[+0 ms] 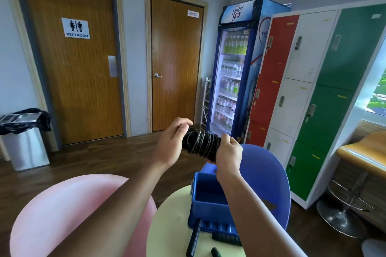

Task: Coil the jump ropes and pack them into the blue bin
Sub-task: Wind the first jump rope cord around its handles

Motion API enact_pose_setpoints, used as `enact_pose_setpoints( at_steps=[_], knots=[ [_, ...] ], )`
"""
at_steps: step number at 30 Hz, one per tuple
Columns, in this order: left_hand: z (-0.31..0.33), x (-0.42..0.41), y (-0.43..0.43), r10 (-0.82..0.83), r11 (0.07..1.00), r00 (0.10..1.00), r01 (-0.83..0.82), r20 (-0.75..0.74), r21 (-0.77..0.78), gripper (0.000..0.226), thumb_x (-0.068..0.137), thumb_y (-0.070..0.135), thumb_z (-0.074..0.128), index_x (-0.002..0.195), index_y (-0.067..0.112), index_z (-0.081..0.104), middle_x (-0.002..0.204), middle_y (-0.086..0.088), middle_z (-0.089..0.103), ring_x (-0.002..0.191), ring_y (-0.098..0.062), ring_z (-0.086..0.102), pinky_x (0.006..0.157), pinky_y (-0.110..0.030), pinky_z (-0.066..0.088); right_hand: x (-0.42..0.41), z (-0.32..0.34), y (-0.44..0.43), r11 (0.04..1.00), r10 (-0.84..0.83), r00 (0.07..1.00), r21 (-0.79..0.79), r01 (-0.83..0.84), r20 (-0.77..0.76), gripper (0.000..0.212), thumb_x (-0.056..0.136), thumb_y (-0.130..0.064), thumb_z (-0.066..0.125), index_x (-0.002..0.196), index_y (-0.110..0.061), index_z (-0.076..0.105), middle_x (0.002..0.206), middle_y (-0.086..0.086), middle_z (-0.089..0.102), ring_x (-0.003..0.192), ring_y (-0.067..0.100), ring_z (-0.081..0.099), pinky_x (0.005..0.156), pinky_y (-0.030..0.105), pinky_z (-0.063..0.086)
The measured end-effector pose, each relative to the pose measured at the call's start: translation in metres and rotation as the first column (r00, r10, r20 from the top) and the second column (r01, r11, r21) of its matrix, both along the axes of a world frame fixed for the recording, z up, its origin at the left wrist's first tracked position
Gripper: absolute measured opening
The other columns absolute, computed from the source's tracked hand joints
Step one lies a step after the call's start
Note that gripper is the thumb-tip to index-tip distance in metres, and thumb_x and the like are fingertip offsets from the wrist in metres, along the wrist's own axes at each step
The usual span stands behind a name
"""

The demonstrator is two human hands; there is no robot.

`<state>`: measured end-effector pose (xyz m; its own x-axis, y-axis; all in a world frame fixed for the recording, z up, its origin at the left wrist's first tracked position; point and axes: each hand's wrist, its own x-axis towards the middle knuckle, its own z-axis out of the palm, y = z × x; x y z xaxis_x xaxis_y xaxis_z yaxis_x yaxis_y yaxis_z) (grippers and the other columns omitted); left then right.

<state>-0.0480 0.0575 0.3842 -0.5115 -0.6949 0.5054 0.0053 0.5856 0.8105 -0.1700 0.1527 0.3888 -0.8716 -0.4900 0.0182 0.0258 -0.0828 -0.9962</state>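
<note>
A black jump rope bundle (201,144), its thin cord wound many times around thick black handles, is held up in the air above the far edge of the surface. Its long axis runs roughly level from left to right, dipping slightly toward the right end. The left hand (174,142) closes around the left end of the bundle, thumb on the near side and fingers curled over the top, forearm reaching up from the lower left. The right hand (228,155) grips the right end, fingers pinched around the cord and handle there, wrist bent downward, forearm rising from the lower right.

Directly below the bundle, an open blue plastic bin (208,200) sits on the round pale yellow surface (169,227), near its far right edge. A black ribbed jump rope handle (193,240) lies on the surface, leaning against the bin's near wall, and the tip of a dark green handle (216,252) shows at the near edge.

A blue plastic chair back (267,173) stands behind the bin, and a round pink seat (69,210) sits to the left. Farther off are two wooden doors, a steel waste bin (26,146), a lit drinks fridge (234,75), and red, white and green lockers (302,89).
</note>
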Motion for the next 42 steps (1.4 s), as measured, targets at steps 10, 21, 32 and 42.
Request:
enact_pose_setpoints(
  at_steps=[10,21,32,42],
  knots=[
    [0.004,0.0,0.009,-0.016,0.948,0.987,0.066,-0.162,0.311,0.032,0.105,0.017,0.045,0.094,0.018,0.075,0.099,-0.004,0.074,0.1,-0.028,0.068,0.083,-0.043,0.056,0.005,0.0,-0.004,1.0,-0.007,1.0,0.015,0.007,0.008,0.03,0.093,-0.024,0.04,0.064,-0.016,0.042,0.065,0.005,0.049,0.062,0.024,0.046,0.056,0.038,0.044],
    [0.0,-0.005,0.019,0.108,0.933,0.974,-0.03,-0.199,0.359,0.028,0.102,0.008,0.045,0.095,0.01,0.072,0.094,0.004,0.078,0.089,-0.008,0.073,0.079,-0.027,0.059,0.005,-0.008,0.0,0.999,0.006,1.0,-0.036,-0.005,0.012,0.047,0.102,-0.035,0.046,0.062,-0.019,0.028,0.047,-0.007,0.025,0.048,0.013,0.021,0.052,0.031,0.022],
    [-0.01,-0.018,0.008,0.362,0.812,0.923,-0.38,0.129,0.443,0.034,0.1,0.019,0.038,0.079,0.002,0.059,0.073,-0.013,0.055,0.068,-0.026,0.052,0.062,-0.036,0.038,0.009,-0.022,0.002,0.996,0.014,1.0,0.083,-0.012,-0.025,0.038,0.095,-0.026,0.044,0.072,0.004,0.047,0.062,0.006,0.037,0.06,0.02,0.032,0.058,0.034,0.029],
    [-0.008,-0.02,0.016,0.34,0.892,0.932,-0.361,0.121,0.274,0.038,0.102,0.016,0.036,0.087,-0.002,0.066,0.071,-0.009,0.058,0.063,-0.019,0.053,0.053,-0.029,0.037,0.005,-0.017,0.011,0.997,-0.025,0.999,0.074,0.023,0.036,0.042,0.094,-0.019,0.041,0.057,-0.017,0.022,0.049,-0.005,0.025,0.05,0.015,0.019,0.051,0.03,0.018]
  ],
)
